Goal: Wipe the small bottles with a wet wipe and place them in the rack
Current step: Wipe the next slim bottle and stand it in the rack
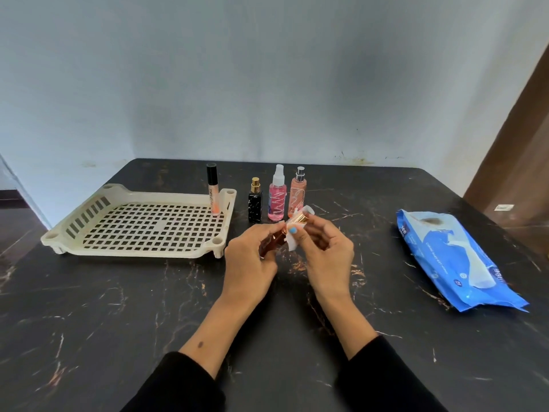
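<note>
A small brown bottle (pixel 271 240) is gripped by the left hand (pixel 249 257) at table centre while its gold cap is rubbed with a wet wipe (pixel 292 233) pinched in the right hand (pixel 325 251), so the three bottles at twelve o'clock could be toppled by a slip

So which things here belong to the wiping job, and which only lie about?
Job: brown bottle in left hand; wet wipe in right hand; black bottle; pink bottle; peach bottle; rack holding tube; wipes pack.
Lying about: nothing else visible.
</note>
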